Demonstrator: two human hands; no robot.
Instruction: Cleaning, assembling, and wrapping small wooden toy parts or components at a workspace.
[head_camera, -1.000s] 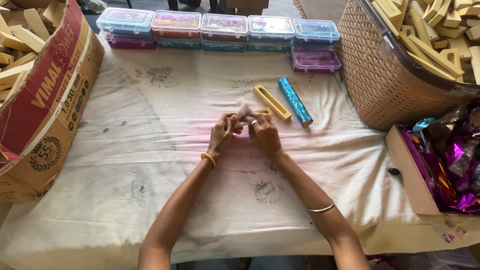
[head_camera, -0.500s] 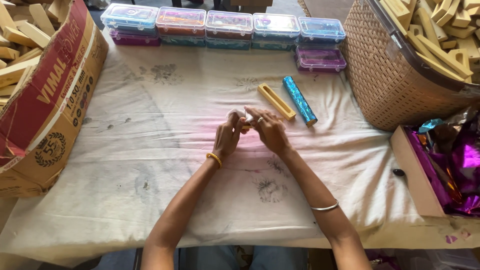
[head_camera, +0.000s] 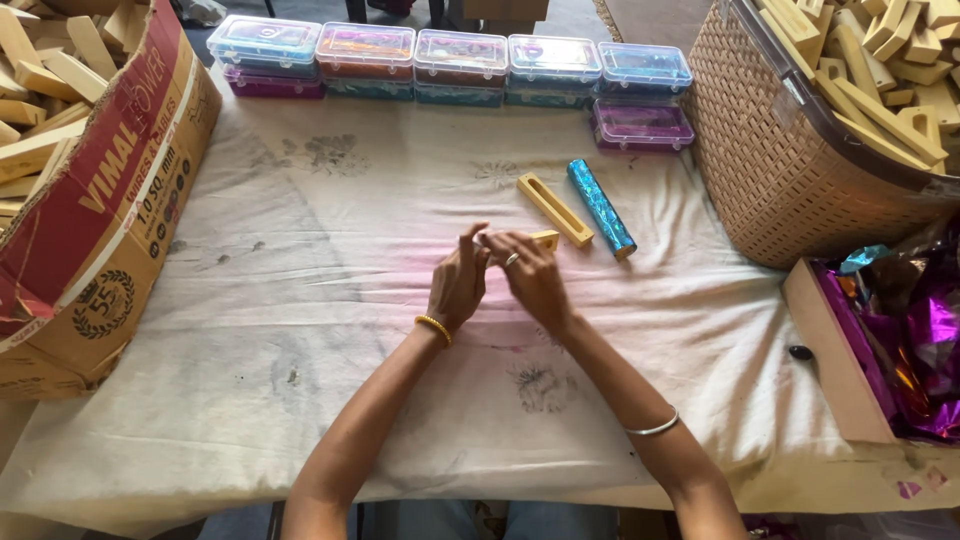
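Before you lies the stained white cloth-covered table (head_camera: 300, 330). Keep your work low over its middle. Your left hand (head_camera: 458, 285) and right hand (head_camera: 530, 278) press together, pinching a small pale wooden block (head_camera: 545, 239) between fingertips; steady your wrists and keep that pinch even.
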